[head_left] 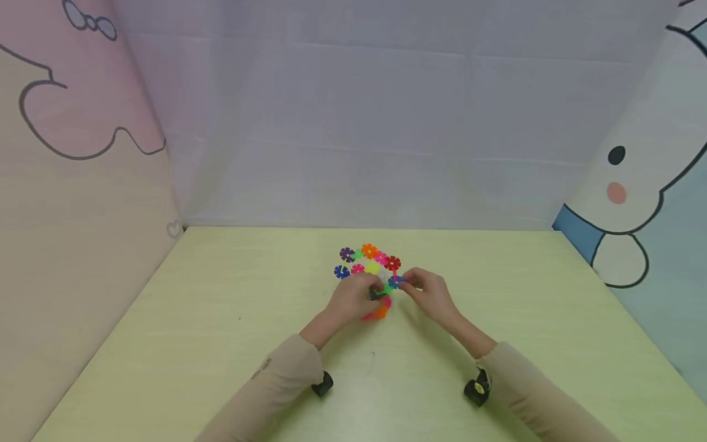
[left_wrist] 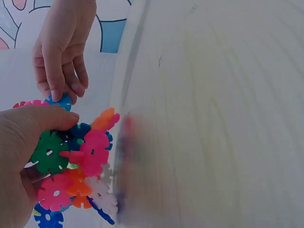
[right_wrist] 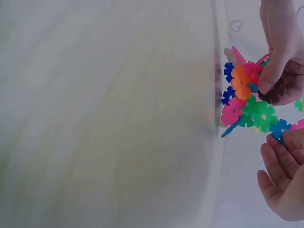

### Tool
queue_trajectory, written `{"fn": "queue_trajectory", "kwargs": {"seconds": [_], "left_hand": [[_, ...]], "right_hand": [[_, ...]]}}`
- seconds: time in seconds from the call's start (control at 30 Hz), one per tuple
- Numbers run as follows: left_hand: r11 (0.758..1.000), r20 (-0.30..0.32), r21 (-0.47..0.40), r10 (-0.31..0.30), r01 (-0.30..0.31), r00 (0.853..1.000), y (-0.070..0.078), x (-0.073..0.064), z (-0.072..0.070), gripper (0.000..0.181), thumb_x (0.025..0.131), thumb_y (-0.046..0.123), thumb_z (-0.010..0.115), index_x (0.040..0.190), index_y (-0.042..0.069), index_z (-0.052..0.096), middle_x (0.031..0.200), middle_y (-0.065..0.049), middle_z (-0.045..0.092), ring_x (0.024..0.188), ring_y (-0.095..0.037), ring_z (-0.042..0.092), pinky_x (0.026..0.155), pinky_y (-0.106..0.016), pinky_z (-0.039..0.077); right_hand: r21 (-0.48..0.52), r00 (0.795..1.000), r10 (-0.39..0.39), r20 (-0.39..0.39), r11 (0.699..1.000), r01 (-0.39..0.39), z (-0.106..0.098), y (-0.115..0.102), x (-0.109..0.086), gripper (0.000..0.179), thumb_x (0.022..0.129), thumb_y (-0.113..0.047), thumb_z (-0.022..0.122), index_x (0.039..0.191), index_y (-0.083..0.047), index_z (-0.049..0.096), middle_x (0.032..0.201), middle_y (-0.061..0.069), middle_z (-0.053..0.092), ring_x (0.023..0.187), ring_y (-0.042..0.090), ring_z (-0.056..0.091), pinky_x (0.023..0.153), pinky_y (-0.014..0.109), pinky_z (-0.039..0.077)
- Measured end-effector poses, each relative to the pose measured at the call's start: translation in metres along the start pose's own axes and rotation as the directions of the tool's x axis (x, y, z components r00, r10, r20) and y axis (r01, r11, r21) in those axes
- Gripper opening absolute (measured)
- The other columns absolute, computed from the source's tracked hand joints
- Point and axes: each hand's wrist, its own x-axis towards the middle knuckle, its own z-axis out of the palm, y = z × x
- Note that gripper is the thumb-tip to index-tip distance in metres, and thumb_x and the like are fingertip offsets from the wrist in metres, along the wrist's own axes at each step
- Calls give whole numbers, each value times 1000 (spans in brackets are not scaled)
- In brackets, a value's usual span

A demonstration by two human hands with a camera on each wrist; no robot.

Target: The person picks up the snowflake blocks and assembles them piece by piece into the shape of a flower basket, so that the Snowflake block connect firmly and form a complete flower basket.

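A cluster of interlocked plastic snowflake discs (left_wrist: 96, 151) in pink, orange, green, blue and white is gripped by my left hand (head_left: 349, 299), thumb over its near side. My right hand (head_left: 432, 297) pinches a blue snowflake disc (right_wrist: 279, 128) between thumb and fingers at the cluster's right edge. That disc sits right beside a green disc (right_wrist: 262, 113) of the cluster, with a pink one on its other side. In the head view a looped row of discs rises beyond my left hand, with a purple disc (head_left: 347, 254) and a red disc (head_left: 393, 263) at its ends.
The pale yellow-green table (head_left: 193, 344) lies under both forearms. A grey cloth wall (head_left: 353, 123) stands behind it, with cartoon-printed panels at left and right. Dark wrist devices hang from the left cuff (head_left: 323, 384) and right cuff (head_left: 477, 389).
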Motion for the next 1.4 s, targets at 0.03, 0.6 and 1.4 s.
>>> {"fn": "queue_trajectory", "kwargs": {"seconds": [0.03, 0.6, 1.4], "left_hand": [[1000, -7, -30, 0, -1, 1000, -1, -1, -2, 17, 77, 16, 72, 92, 9, 68, 86, 1, 67, 79, -11, 60, 71, -20, 50], [994, -327, 92, 92, -65, 940, -2, -4, -11, 9, 76, 14, 71, 83, 8, 71, 74, 0, 66, 65, -11, 55, 59, -16, 46], [994, -362, 88, 89, -61, 928, 2, 1, -9, 10, 76, 15, 72, 82, 7, 70, 74, -1, 66, 65, -13, 55, 57, -16, 46]], "right_hand": [[5, 1000, -2, -8, 1000, 2, 1, -2, 1, 10, 85, -9, 63, 90, -1, 63, 81, 7, 67, 76, 20, 64, 71, 31, 53], [-41, 978, -170, -116, 985, 166, 12, -30, 17, 13, 84, -6, 63, 97, -3, 61, 75, 6, 67, 67, 18, 64, 64, 27, 53], [-2, 988, -80, -130, 997, 81, 14, -30, 18, 12, 85, -4, 62, 96, -1, 59, 76, 10, 67, 68, 25, 65, 61, 28, 54]]}}
